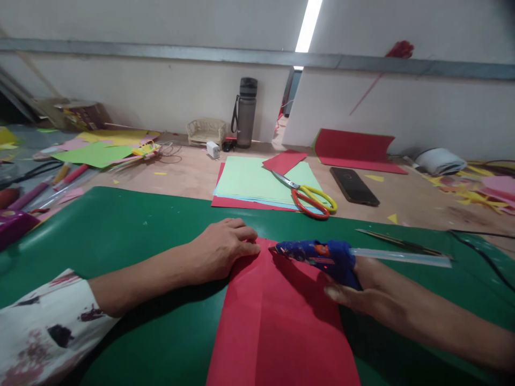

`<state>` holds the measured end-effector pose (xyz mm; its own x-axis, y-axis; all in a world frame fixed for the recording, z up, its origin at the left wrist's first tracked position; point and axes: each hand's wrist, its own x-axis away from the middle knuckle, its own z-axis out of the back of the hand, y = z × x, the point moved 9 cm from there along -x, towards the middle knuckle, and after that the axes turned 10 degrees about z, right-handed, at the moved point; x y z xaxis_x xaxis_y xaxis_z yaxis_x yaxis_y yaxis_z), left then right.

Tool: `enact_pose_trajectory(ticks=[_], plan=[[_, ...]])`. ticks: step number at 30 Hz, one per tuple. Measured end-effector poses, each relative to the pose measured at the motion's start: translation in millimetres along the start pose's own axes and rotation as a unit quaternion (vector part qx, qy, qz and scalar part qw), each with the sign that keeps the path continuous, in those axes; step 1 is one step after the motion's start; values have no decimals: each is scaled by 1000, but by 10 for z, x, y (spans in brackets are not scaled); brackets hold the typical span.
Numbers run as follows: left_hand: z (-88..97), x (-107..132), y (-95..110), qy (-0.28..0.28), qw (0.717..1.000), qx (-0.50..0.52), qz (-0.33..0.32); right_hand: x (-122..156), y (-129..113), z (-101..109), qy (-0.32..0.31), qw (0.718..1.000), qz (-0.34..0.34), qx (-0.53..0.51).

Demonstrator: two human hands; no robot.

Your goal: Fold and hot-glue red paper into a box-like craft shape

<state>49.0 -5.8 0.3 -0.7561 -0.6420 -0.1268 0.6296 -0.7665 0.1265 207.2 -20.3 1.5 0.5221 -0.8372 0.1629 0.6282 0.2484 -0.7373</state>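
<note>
A red sheet of paper [277, 321] with fold creases lies on the green cutting mat [132, 230] in front of me. My left hand [221, 249] rests on the sheet's top left corner, fingers curled and pressing it down. My right hand [358, 289] grips a blue hot glue gun [322, 256] with a clear glue stick sticking out of its back. The gun's nozzle points left at the sheet's top edge, close to my left fingertips.
Scissors with yellow and red handles [311, 197] lie on a stack of pale green and red paper [257, 182]. A black phone [354, 185], a grey bottle [246, 112], a folded red sheet [354, 147] and scattered paper scraps lie beyond. A thin blade [398, 242] lies at the mat's right.
</note>
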Motion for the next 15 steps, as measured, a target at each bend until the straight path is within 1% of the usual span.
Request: enact_pose_trajectory(ticks=[3, 6, 9, 12, 15], plan=[[3, 2, -5, 4, 1000, -1, 1, 7, -4, -69, -49, 998, -29, -8], [4, 2, -3, 5, 1000, -4, 0, 17, -7, -83, -68, 996, -52, -7], [19, 3, 6, 9, 1000, -4, -2, -3, -12, -53, -54, 997, -50, -5], [26, 6, 6, 11, 1000, 0, 0, -30, -11, -25, -27, 998, -47, -38], [8, 10, 2, 4, 1000, -1, 2, -35, -17, -34, -27, 997, -50, -56]])
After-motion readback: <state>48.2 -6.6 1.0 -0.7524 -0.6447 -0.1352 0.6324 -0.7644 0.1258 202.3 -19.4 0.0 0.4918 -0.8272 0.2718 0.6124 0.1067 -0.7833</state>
